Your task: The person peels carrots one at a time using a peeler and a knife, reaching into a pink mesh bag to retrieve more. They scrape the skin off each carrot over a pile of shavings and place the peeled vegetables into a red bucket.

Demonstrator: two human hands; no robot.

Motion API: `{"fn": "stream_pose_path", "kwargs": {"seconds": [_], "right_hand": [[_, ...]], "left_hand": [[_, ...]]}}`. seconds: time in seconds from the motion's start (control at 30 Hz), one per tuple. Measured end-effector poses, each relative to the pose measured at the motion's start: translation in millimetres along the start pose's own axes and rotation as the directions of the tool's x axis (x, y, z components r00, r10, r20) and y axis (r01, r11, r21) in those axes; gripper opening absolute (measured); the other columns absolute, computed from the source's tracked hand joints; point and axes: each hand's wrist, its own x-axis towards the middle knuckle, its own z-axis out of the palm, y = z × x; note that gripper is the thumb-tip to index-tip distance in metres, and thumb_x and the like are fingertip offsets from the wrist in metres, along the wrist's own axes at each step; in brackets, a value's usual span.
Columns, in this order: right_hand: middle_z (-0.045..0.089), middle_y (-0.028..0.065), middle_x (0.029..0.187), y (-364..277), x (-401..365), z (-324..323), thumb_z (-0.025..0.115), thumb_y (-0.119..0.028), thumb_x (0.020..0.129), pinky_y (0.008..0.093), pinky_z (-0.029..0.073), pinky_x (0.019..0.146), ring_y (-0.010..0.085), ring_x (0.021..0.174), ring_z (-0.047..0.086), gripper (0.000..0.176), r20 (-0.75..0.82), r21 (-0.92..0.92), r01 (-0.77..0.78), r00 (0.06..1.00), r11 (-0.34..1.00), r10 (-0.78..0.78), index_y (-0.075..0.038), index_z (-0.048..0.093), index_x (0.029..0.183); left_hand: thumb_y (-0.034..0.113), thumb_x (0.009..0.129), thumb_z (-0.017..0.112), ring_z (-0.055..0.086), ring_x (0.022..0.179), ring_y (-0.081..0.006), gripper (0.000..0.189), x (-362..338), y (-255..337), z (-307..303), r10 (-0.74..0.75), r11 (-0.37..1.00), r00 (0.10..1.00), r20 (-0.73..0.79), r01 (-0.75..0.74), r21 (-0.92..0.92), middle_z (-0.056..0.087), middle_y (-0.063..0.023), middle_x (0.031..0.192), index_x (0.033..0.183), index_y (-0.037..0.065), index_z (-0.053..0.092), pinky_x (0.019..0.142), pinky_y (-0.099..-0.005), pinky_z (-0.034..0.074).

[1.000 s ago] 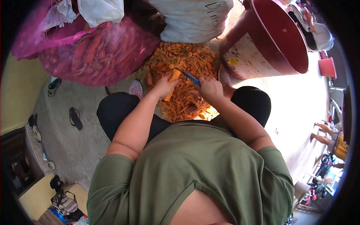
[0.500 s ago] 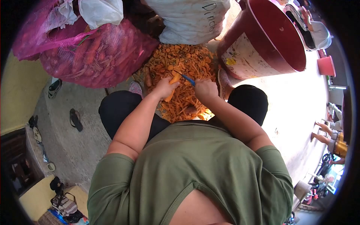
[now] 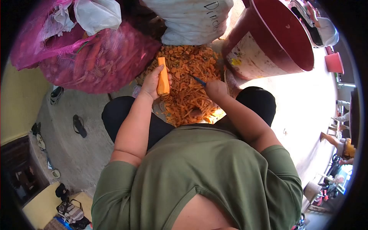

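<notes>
A peeled orange carrot (image 3: 163,81) with a cut thick end stands nearly upright in my left hand (image 3: 153,82), fingers wrapped round its side. My right hand (image 3: 217,91) grips the blue handle of a knife (image 3: 199,80), its thin dark blade pointing up and left toward the carrot but apart from it. Below both hands spreads a heap of carrot peelings and cut ends (image 3: 188,63) on the ground between my feet.
A pink mesh sack (image 3: 96,61) full of carrots stands at upper left. Beyond the heap is a white sack (image 3: 191,23) with handwriting. A large red tub (image 3: 264,42) stands at upper right. A dark flip-flop (image 3: 79,126) lies on the concrete floor at left.
My left hand has moved left with the carrot and turned it from slanted to nearly upright. My right hand has drawn slightly right with the knife, away from the carrot.
</notes>
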Motion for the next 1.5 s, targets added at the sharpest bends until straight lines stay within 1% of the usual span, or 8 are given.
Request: {"fn": "stream_pose_path", "kwargs": {"seconds": [0.1, 0.23, 0.33, 0.43, 0.6, 0.9, 1.1, 1.5], "right_hand": [[0.060, 0.0125, 0.070, 7.3, 5.3, -10.8, 0.059, -0.035, 0.071, 0.0375, 0.048, 0.060, 0.0270, 0.067, 0.060, 0.029, -0.044, 0.113, -0.049, 0.998, 0.992, 0.054, -0.007, 0.062, 0.078], [0.060, 0.0130, 0.066, 6.7, 13.5, -2.1, 0.061, -0.038, 0.068, 0.0372, 0.048, 0.061, 0.0281, 0.064, 0.060, 0.033, 0.102, 0.074, -0.003, 0.995, 0.997, -0.005, -0.008, 0.063, 0.083], [0.060, 0.0113, 0.066, -13.1, 17.3, 1.7, 0.062, -0.033, 0.068, 0.0351, 0.047, 0.058, 0.0242, 0.062, 0.060, 0.031, 0.186, 0.306, 0.015, 0.980, 0.952, -0.075, -0.006, 0.062, 0.083], [0.059, 0.0085, 0.064, -27.9, 1.4, -31.3, 0.064, -0.028, 0.068, 0.0310, 0.046, 0.056, 0.0175, 0.059, 0.058, 0.029, 0.213, 0.720, -0.165, 0.977, 0.674, 0.011, -0.004, 0.061, 0.085], [0.060, 0.0124, 0.066, 1.9, 37.4, -7.1, 0.065, -0.023, 0.068, 0.0335, 0.045, 0.056, 0.0223, 0.058, 0.059, 0.028, -0.086, 0.853, 0.090, 0.996, 0.514, -0.032, 0.000, 0.061, 0.084], [0.060, 0.0164, 0.070, -36.3, 10.0, -45.4, 0.056, -0.026, 0.073, 0.0409, 0.046, 0.063, 0.0325, 0.068, 0.058, 0.022, -0.122, 0.315, 0.126, 0.988, 0.941, -0.092, -0.005, 0.060, 0.079], [0.059, 0.0138, 0.076, -33.3, -0.2, -44.4, 0.063, -0.039, 0.069, 0.0378, 0.047, 0.063, 0.0284, 0.074, 0.058, 0.040, -0.180, 0.129, 0.185, 0.970, 0.974, -0.161, -0.003, 0.054, 0.082], [0.057, 0.0101, 0.075, -56.5, -27.5, -39.0, 0.057, -0.022, 0.072, 0.0348, 0.047, 0.056, 0.0243, 0.074, 0.056, 0.020, -0.263, -0.193, 0.147, 0.945, 0.970, -0.196, -0.004, 0.053, 0.080]], "left_hand": [[0.027, 0.085, 0.051, 0.051, 0.070, -0.0130, 0.026, 9.8, -18.0, 11.7, 0.140, 0.956, 0.969, -0.206, -0.077, 0.284, 0.052, -0.0017, 0.076, 0.096, 0.004, 0.050, 0.065, -0.0237, 0.042], [0.020, 0.082, 0.058, 0.047, 0.075, -0.0078, 0.025, 17.4, -30.1, 16.2, 0.205, 0.932, 0.976, -0.077, -0.171, 0.319, 0.051, 0.0010, 0.085, 0.101, 0.005, 0.052, 0.067, -0.0207, 0.039], [0.019, 0.083, 0.056, 0.050, 0.086, -0.0118, 0.025, 19.6, -32.2, 15.3, 0.253, 0.928, 0.964, -0.088, -0.216, 0.304, 0.054, -0.0026, 0.096, 0.103, 0.005, 0.052, 0.073, -0.0264, 0.042], [0.017, 0.083, 0.054, 0.053, 0.090, -0.0156, 0.023, 14.2, -26.0, 19.7, 0.266, 0.941, 0.957, -0.112, -0.233, 0.245, 0.055, -0.0056, 0.101, 0.103, 0.004, 0.052, 0.074, -0.0301, 0.046], [0.006, 0.079, 0.055, 0.056, 0.083, -0.0160, 0.022, 3.1, -15.1, 16.2, 0.024, 0.978, 1.000, -0.012, -0.021, 0.206, 0.055, -0.0089, 0.095, 0.101, 0.000, 0.051, 0.066, -0.0271, 0.050], [0.021, 0.074, 0.066, 0.055, 0.082, -0.0154, 0.041, 12.4, -36.2, 5.7, 0.035, 0.618, 0.999, -0.025, -0.002, 0.786, 0.058, -0.0081, 0.094, 0.103, -0.003, 0.051, 0.072, -0.0285, 0.043], [0.024, 0.074, 0.065, 0.055, 0.079, -0.0157, 0.041, 14.9, -32.5, -2.6, 0.233, 0.464, 0.956, -0.178, 0.051, 0.884, 0.059, -0.0081, 0.089, 0.102, -0.003, 0.051, 0.071, -0.0281, 0.042], [0.022, 0.065, 0.069, 0.058, 0.079, -0.0251, 0.038, 22.6, -40.1, -19.5, 0.264, 0.275, 0.931, -0.251, 0.177, 0.945, 0.061, -0.0138, 0.085, 0.093, -0.001, 0.056, 0.069, -0.0324, 0.043]]}}
